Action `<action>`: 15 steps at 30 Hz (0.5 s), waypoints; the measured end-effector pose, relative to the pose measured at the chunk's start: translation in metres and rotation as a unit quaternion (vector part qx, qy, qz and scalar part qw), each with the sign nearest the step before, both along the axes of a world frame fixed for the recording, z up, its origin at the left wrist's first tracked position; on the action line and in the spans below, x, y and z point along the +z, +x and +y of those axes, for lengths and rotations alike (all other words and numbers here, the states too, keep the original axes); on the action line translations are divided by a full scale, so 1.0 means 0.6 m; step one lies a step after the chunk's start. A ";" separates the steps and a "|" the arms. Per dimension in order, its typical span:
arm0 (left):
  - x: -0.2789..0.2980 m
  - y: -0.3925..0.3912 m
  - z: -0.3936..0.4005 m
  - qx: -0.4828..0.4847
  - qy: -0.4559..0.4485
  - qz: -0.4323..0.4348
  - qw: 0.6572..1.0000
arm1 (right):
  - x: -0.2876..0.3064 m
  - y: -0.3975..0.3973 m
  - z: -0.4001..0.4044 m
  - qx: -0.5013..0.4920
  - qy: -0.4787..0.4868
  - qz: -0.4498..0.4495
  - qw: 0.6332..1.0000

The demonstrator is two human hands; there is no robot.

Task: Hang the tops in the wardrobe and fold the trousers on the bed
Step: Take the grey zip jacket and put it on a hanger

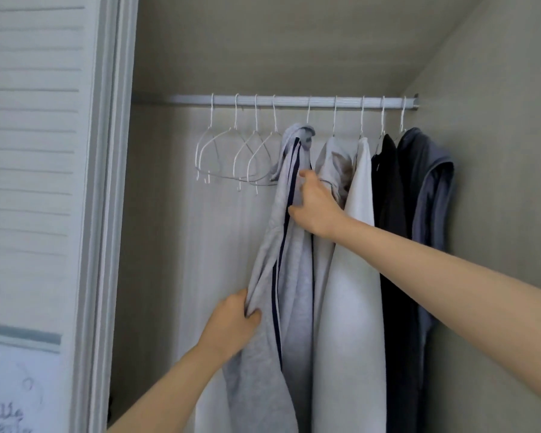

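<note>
While the grey striped top (pixel 289 276) hangs from the wardrobe rail (pixel 294 100), both hands are on it. Left hand (pixel 231 323): fingers curled round the garment's left edge, well below the rail. Right hand (pixel 316 207): higher up and closer to the rail, fingers bent into the fabric beside the dark stripe. Four bare white hangers (pixel 231 154) hang from the rail left of the top. A pale top (pixel 347 292), a black top (pixel 391 214) and a blue top (pixel 428 189) hang to its right.
</note>
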State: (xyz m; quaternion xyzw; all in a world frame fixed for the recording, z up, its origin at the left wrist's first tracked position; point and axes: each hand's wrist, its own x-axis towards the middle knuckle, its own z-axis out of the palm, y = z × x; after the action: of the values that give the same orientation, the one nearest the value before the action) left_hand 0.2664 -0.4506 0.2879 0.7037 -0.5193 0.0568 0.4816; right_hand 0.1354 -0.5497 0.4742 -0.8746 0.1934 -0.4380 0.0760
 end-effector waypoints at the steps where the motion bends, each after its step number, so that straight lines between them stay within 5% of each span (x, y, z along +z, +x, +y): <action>1: -0.008 -0.008 0.014 0.012 0.000 0.003 1.000 | -0.017 -0.011 0.011 0.004 0.006 0.016 1.000; 15: -0.144 -0.117 0.274 0.049 0.059 0.098 0.992 | -0.278 -0.145 0.197 0.083 0.054 0.211 0.973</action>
State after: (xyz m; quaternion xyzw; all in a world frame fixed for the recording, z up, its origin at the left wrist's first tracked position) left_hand 0.1962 -0.2861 0.2012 0.7577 -0.4367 -0.0195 0.4846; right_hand 0.0485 -0.4313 0.3077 -0.9548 0.1554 -0.2248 0.1165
